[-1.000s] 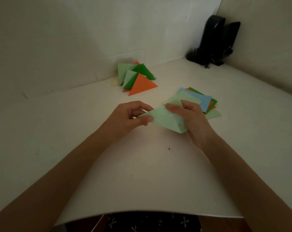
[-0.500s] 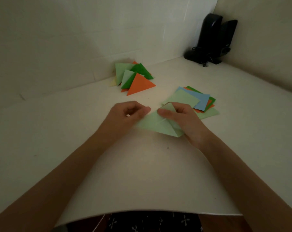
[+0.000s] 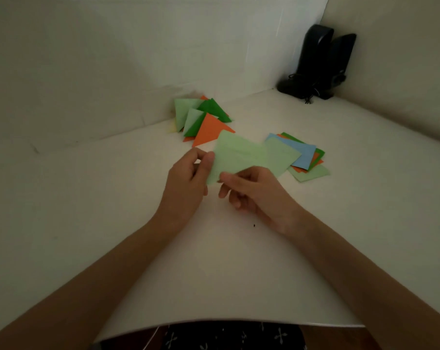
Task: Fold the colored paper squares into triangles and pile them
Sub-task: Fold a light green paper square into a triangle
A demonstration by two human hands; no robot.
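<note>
A pale green paper (image 3: 239, 156) is held up at the centre of the frame, between both hands. Its left edge is pinched by the left hand (image 3: 187, 180), whose grip is closed on it with thumb and forefinger. Its lower edge is pinched by the right hand (image 3: 259, 193): the thumb is laid on the near face and the other fingers are curled underneath. A faint crease is seen across the sheet; whether it is folded double cannot be told. Its top corner is seen in front of the orange triangle (image 3: 208, 131), and its right part runs into the pale green top sheet of the stack (image 3: 306, 157), where the border is hard to make out.

The pile (image 3: 201, 117) of folded triangles is laid at the upper centre of the frame, close to the wall (image 3: 112, 59): pale green, dark green and orange pieces are overlapped loosely, with the orange triangle nearest.

The stack of unfolded squares is laid right of centre, fanned out, with blue, orange, dark green and pale green sheets shown.

All of it is carried by a white counter (image 3: 100, 198). Two black speakers (image 3: 322, 59) are stood in the upper right corner. A dark patterned cloth (image 3: 226, 335) is seen beneath the counter's near edge at the bottom of the frame.
</note>
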